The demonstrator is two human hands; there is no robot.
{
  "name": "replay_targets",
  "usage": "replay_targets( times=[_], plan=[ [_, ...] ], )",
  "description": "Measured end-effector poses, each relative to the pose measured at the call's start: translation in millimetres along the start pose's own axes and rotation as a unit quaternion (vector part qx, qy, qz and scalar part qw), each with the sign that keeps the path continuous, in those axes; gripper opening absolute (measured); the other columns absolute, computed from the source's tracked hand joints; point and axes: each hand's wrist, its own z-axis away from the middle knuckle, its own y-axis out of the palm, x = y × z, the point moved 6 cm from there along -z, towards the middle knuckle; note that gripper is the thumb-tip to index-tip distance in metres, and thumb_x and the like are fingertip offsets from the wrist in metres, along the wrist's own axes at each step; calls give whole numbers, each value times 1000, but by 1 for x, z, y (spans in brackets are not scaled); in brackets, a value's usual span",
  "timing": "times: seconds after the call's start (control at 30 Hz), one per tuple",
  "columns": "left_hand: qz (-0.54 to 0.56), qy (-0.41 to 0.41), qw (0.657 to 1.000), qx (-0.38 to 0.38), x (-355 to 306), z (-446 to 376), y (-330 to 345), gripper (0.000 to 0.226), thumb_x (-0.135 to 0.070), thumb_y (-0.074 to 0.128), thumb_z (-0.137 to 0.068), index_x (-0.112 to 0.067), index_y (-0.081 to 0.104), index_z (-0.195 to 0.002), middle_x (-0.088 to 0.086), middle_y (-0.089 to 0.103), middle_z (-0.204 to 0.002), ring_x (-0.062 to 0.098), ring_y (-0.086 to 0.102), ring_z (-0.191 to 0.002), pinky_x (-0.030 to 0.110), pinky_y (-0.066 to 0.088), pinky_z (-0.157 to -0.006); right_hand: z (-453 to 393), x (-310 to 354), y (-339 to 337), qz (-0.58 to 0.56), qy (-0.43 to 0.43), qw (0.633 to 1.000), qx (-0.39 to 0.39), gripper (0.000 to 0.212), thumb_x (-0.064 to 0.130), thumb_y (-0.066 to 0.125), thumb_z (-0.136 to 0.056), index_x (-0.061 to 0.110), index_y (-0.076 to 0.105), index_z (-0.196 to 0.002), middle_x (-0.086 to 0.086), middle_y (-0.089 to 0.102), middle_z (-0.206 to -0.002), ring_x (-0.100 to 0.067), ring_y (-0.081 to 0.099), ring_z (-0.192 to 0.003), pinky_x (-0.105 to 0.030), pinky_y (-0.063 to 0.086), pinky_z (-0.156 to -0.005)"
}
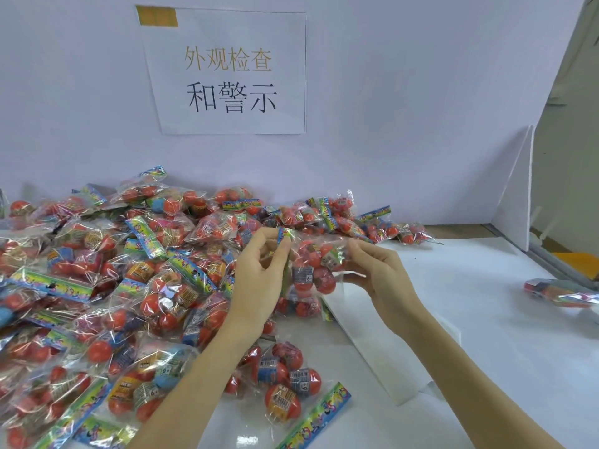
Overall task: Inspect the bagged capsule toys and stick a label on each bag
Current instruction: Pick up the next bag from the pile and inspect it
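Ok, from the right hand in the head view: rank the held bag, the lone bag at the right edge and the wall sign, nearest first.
1. Held bag: pinched by the right hand itself, left hand on its other end.
2. Lone bag: on the table, far right.
3. Wall sign: up on the back wall, farthest.

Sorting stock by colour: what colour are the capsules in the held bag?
Red-orange, seen in the head view, inside the held bag.

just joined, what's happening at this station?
A person holds one bag of capsule toys up between both hands, left hand pinching its top edge, right hand gripping the other side. A big pile of bags lies to the left; one bag sits apart at right. No label visible.
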Motion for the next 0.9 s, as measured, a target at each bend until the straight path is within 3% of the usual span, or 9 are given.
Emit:
replay_targets(
  times=[0.1,0.2,0.33,0.5,0.57,0.63,0.73,0.8,0.9],
  plan=[
    [-4,19,999,-29,-1,3,0,10,-26,50,-110,-22,57,-105,-1,54,-65,6,47,-48,21,41,-45,3,-7,10,11,58,995,76,43,54,56,-100,18,71,-118,-10,73,-96,-31,72,-89,-44,62,-82],
    [-8,37,997,-66,-3,2,-6,10,-27,48,-110,-22,54,-103,-9,51,-60,5,43,-43,21,39,-42,5,-9,15,94,41,990,101,39,43,63,-100,11,63,-124,-6,67,-75,-27,66,-66,-33,57,-61],
    [-12,32,996,-87,-1,1,-10,11,-30,48,-110,-24,55,-104,13,58,-76,31,47,-52,44,44,-46,4,-11,12,76,27,995,64,46,35,70,-94,13,60,-133,-4,60,-64,-18,51,-51,-23,42,-48],
    [-18,34,994,-102,-3,-1,-13,10,-26,51,-109,-19,57,-106,19,57,-83,19,45,-62,40,40,-57,2,-6,9,44,17,995,88,52,37,72,-92,14,59,-137,-3,61,-65,-14,52,-50,-19,41,-48],
    [-3,21,997,-80,-5,-1,-13,7,-20,52,-109,-18,58,-113,17,61,-91,18,52,-68,33,46,-62,1,-2,5,34,6,996,85,42,34,73,-92,19,67,-131,-4,58,-65,-15,49,-50,-20,39,-47],
    [44,-6,998,-37,-7,-3,-11,19,-11,55,-105,-20,55,-123,13,63,-104,17,59,-80,27,51,-72,0,2,-1,19,2,996,84,27,29,74,-93,21,77,-119,-3,50,-63,-15,40,-52,-21,35,-47],
    [25,-18,994,102,-10,-2,0,35,-22,58,-95,-25,60,-130,-5,66,-114,2,62,-102,9,47,-82,-2,4,-6,-7,18,994,105,11,21,73,-95,15,79,-101,3,31,-63,-14,24,-54,-19,26,-48],
    [-3,-27,983,179,-10,6,15,22,-36,61,-103,-25,68,-120,-13,71,-104,-4,65,-98,6,46,-81,-2,3,-6,-6,28,994,109,11,20,67,-92,18,78,-91,6,25,-62,-13,19,-54,-19,21,-48],
    [-14,-18,989,144,-10,12,22,20,-37,63,-99,-23,74,-108,-10,75,-88,-2,68,-83,12,51,-76,0,4,-5,19,25,994,104,13,26,70,-91,18,79,-95,2,24,-64,-16,18,-55,-21,20,-49]
  ],
)
